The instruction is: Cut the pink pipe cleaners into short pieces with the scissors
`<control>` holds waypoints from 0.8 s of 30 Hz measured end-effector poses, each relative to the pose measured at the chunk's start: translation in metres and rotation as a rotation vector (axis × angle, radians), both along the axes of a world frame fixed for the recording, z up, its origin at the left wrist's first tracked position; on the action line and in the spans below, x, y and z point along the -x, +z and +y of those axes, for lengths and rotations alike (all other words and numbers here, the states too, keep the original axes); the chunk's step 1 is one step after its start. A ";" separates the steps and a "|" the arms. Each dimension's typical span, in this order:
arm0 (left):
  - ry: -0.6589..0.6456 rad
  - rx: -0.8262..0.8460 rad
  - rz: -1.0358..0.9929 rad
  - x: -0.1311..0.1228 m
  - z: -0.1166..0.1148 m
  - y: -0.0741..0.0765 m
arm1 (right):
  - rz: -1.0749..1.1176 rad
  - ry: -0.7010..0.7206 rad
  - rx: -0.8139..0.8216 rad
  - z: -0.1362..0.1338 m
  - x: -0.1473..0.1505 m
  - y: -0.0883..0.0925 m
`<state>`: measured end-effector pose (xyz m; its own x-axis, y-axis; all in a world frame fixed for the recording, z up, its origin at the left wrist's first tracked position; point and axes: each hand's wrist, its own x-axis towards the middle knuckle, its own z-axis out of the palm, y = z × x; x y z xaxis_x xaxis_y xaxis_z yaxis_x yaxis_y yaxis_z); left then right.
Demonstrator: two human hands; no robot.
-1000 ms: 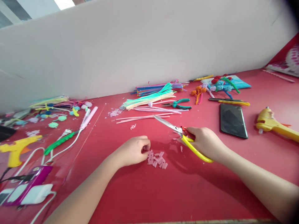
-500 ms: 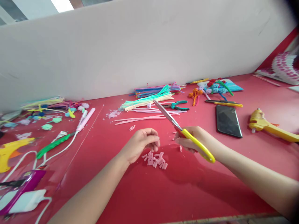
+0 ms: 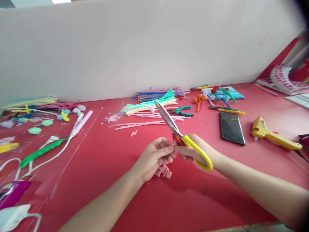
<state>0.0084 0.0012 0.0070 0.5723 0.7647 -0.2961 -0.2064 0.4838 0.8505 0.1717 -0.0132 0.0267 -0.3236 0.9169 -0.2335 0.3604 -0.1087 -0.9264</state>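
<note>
Bright metal, glossy plastic, a dull-sheened red surface.
The scissors (image 3: 173, 127) at centre have smooth, shiny metal blades and a glossy yellow plastic handle; the pink pieces (image 3: 164, 170) just below look like thin, smooth plastic. The red surface (image 3: 193, 199) is smooth with a faint sheen. Right of centre, the phone (image 3: 231, 128) is glossy black glass; the pipe cleaners (image 3: 218, 92) above it look fuzzy.

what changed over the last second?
The left hand lifted off the table and moved right; its fingers now meet the right hand. That hand raised the scissors, blades tilting up steeper, grip kept. The pink pieces, phone and glue gun stayed put.
</note>
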 end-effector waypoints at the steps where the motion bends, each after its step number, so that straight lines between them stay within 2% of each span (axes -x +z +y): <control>1: 0.004 -0.006 0.008 -0.001 0.000 0.000 | 0.001 0.001 0.000 0.000 0.000 0.000; 4: 0.008 -0.067 0.085 -0.001 0.001 0.001 | -0.013 -0.014 -0.008 0.000 -0.001 -0.001; 9: 0.026 -0.320 0.393 0.002 -0.004 0.000 | -0.112 -0.092 -0.075 0.001 0.001 -0.012; 12: 0.021 -0.397 0.482 0.002 -0.009 0.000 | -0.176 -0.104 -0.137 0.001 0.003 -0.016; 16: 0.096 -0.363 0.417 0.002 -0.004 0.000 | -0.314 -0.052 -0.244 0.001 -0.004 -0.011; 19: 0.219 -0.308 0.262 0.004 0.004 0.001 | -0.554 -0.045 -0.359 0.000 -0.015 -0.008; 24: 0.369 -0.257 0.114 0.008 0.008 -0.001 | -0.822 -0.028 -0.480 -0.008 -0.024 -0.025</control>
<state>0.0001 0.0090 0.0057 0.2227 0.9680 -0.1154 -0.2230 0.1658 0.9606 0.1957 -0.0208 0.0012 -0.2024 0.9790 0.0256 0.9221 0.1993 -0.3317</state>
